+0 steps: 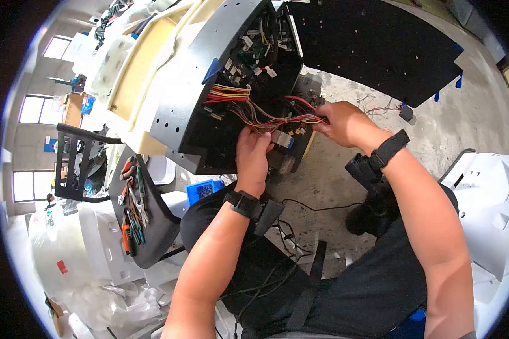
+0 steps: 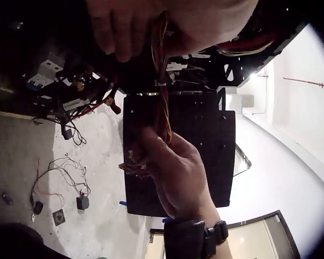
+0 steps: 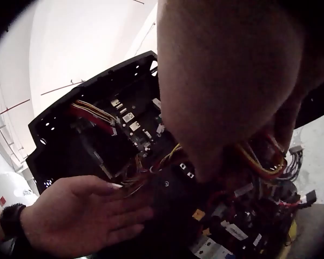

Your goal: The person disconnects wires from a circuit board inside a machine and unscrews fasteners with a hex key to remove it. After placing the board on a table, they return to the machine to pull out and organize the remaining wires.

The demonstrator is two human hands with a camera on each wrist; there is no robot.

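Note:
A bundled wiring harness (image 1: 283, 120) of red, yellow and dark wires runs across the front of an opened black metal housing (image 1: 178, 113). My right hand (image 1: 345, 124) grips the bundle near its right end; in the left wrist view that hand (image 2: 178, 170) curls round the wires, with loose connector ends beside the fingers. At the bundle's other side is my left hand (image 1: 251, 158), its thumb at the wires. The right wrist view shows this left hand (image 3: 86, 216) with fairly straight fingers beneath the harness. Circuit boards with white connectors (image 1: 257, 51) sit inside the housing.
A black panel (image 1: 373, 45) extends from the housing's far side. On the floor lies a small black part (image 1: 406, 113) with thin wires. Pliers and screwdrivers (image 1: 133, 209) rest on a dark chair at left, near a blue bin (image 1: 203, 191). A black cable (image 1: 322, 208) trails below.

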